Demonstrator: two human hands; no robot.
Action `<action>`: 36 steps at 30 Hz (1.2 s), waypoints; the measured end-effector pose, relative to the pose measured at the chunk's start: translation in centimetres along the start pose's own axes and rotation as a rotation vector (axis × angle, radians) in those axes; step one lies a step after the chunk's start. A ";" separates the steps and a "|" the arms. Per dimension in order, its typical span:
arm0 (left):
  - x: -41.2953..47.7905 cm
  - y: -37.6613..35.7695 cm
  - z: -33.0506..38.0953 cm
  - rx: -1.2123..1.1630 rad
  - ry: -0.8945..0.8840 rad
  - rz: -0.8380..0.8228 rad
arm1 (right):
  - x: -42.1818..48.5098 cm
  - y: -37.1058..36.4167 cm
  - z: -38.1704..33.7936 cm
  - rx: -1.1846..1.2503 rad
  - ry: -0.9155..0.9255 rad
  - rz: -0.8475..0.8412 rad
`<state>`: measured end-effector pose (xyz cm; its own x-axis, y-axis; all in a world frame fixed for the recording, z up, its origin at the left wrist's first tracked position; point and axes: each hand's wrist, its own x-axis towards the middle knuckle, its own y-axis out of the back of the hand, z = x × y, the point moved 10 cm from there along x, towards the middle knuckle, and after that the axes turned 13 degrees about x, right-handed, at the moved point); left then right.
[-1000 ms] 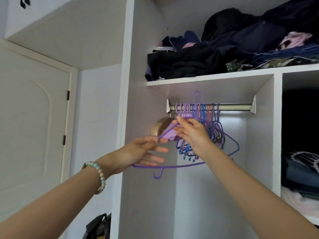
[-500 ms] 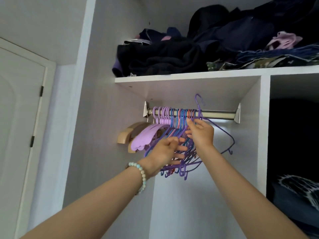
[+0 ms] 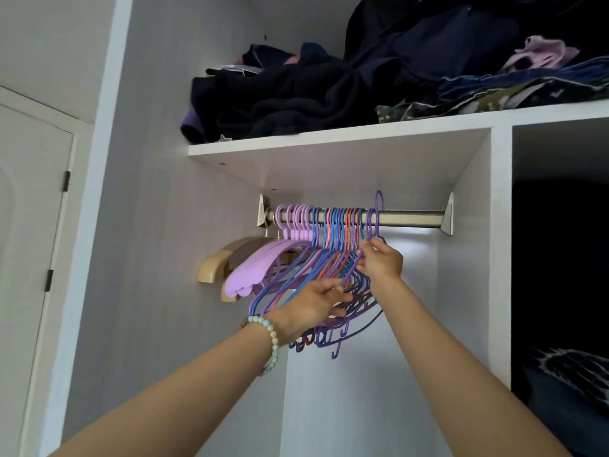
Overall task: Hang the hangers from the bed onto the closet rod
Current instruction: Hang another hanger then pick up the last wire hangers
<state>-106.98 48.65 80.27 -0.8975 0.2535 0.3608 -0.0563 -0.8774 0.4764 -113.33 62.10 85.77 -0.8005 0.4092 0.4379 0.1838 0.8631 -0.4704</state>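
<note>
A metal closet rod (image 3: 408, 218) runs under the white shelf. Several thin purple, blue and red hangers (image 3: 333, 235) hang bunched on its left half, beside wide lilac hangers (image 3: 260, 268) and a wooden one (image 3: 217, 263). My right hand (image 3: 382, 262) pinches the neck of a purple wire hanger (image 3: 379, 209), whose hook sits at the rod on the right end of the bunch. My left hand (image 3: 313, 305), with a bead bracelet on the wrist, holds the lower arm of the hanger against the bunch.
The shelf (image 3: 329, 140) above carries a pile of dark folded clothes (image 3: 362, 80). A white partition (image 3: 501, 245) closes the hanging bay on the right, with dark compartments beyond. A white door (image 3: 29, 245) stands at the left. The rod's right half is bare.
The view has moved closer to the closet. The purple hanger went from held out in front to up at the rod, and both hands have closed in on the bunch.
</note>
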 end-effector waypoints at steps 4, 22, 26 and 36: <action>-0.3 0.1 -0.7 -0.015 0.034 0.006 | -0.3 0.2 1.3 -0.037 -0.037 -0.027; -12.7 11.7 -3.7 0.093 0.028 0.178 | -15.5 -6.9 -2.1 -0.405 0.375 -0.302; -20.2 19.6 -5.4 0.163 0.052 0.335 | -22.4 -14.1 -0.9 -0.333 0.360 -0.467; -50.4 40.0 -17.6 0.492 0.456 0.710 | -52.1 -34.4 10.6 -0.252 -0.011 -1.066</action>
<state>-71.71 -6.40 67.01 -0.7408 -0.5412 0.3980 0.6590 -0.4706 0.5867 -84.02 7.94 71.02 -0.6227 -0.5849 0.5198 -0.4958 0.8088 0.3162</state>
